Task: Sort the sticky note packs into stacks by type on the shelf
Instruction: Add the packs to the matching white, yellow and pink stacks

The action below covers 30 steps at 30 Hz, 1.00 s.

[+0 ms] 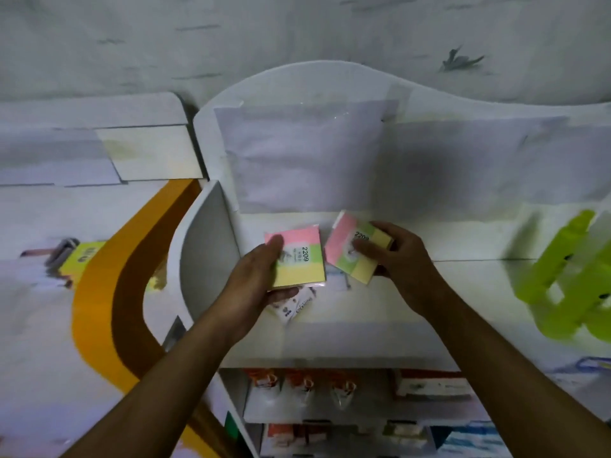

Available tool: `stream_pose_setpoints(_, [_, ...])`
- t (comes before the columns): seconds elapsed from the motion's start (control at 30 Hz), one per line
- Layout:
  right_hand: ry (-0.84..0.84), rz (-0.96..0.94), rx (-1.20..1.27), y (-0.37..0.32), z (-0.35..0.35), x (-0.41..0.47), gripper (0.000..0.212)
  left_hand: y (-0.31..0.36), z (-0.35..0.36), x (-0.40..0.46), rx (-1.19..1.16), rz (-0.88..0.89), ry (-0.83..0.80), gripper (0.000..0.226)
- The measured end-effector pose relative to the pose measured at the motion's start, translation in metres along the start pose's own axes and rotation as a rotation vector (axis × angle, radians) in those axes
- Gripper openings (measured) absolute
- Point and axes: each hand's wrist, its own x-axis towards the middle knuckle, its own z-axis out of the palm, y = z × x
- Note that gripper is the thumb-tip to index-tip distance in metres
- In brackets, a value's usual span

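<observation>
Two matching sticky note packs are held over the shelf [413, 312].

One pink-green-yellow pack [299, 259] is pinched in the grip of the left hand [261, 276], thumb beneath and fingers on top; a second pack of the same type [350, 251] is pinched in the right hand [396, 256], tilted, just beside the first. A white packet [297, 304] lies on the shelf under the left pack. No finished stack is seen, so the sorting is judged to be at an early stage.

A single head-worn wide-angle view looks forward and down, close over the white shelf [330, 342].
</observation>
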Motion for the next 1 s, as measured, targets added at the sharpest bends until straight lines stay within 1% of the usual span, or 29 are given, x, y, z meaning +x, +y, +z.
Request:
stream_pose_setpoints(0.13, [-0.026, -0.066, 0.116, -0.028, 0.037, -0.001, 0.03, 0.031, -0.023, -0.023, -0.028, 0.134, 0.053, 0.025])
stream_pose_setpoints(0.2, [-0.068, -0.096, 0.163, -0.042, 0.059, 0.001, 0.023, 0.049, -0.04, -0.035, -0.013, 0.204, 0.084, 0.016])
stream_pose_setpoints(0.33, [-0.188, -0.125, 0.164, -0.062, 0.115, 0.002, 0.017, 0.076, -0.088, -0.057, 0.011, 0.333, 0.17, 0.025])
stream_pose_setpoints(0.47, [-0.237, -0.15, 0.128, -0.076, 0.185, -0.006, 0.02, 0.082, -0.151, -0.078, -0.073, 0.317, 0.217, 0.023])
stream_pose_setpoints(0.57, [-0.296, -0.183, 0.069, -0.082, 0.239, -0.018, 0.022, 0.077, -0.208, -0.091, -0.12, 0.3, 0.206, 0.036])
stream_pose_setpoints(0.67, [-0.365, -0.174, -0.059, -0.079, 0.299, -0.033, 0.028, 0.07, -0.264, -0.1, -0.154, 0.311, 0.155, 0.051])
stream_pose_setpoints(0.73, [-0.394, -0.162, -0.112, -0.07, 0.342, -0.043, 0.032, 0.064, -0.304, -0.105, -0.121, 0.305, 0.161, 0.053])
stream_pose_setpoints(0.8, [-0.407, -0.104, -0.07, -0.056, 0.385, -0.053, 0.024, 0.055, -0.346, -0.109, -0.047, 0.29, 0.178, 0.051])
stream_pose_setpoints(0.83, [-0.405, -0.05, -0.036, -0.047, 0.405, -0.058, 0.02, 0.05, -0.367, -0.111, -0.007, 0.282, 0.182, 0.055])
stream_pose_setpoints(0.9, [-0.398, 0.044, -0.004, -0.027, 0.441, -0.067, 0.015, 0.04, -0.406, -0.113, 0.049, 0.268, 0.188, 0.07])
stream_pose_setpoints(1.0, [-0.359, 0.139, -0.001, 0.001, 0.484, -0.076, 0.008, 0.029, -0.451, -0.114, 0.025, 0.248, 0.176, 0.076])
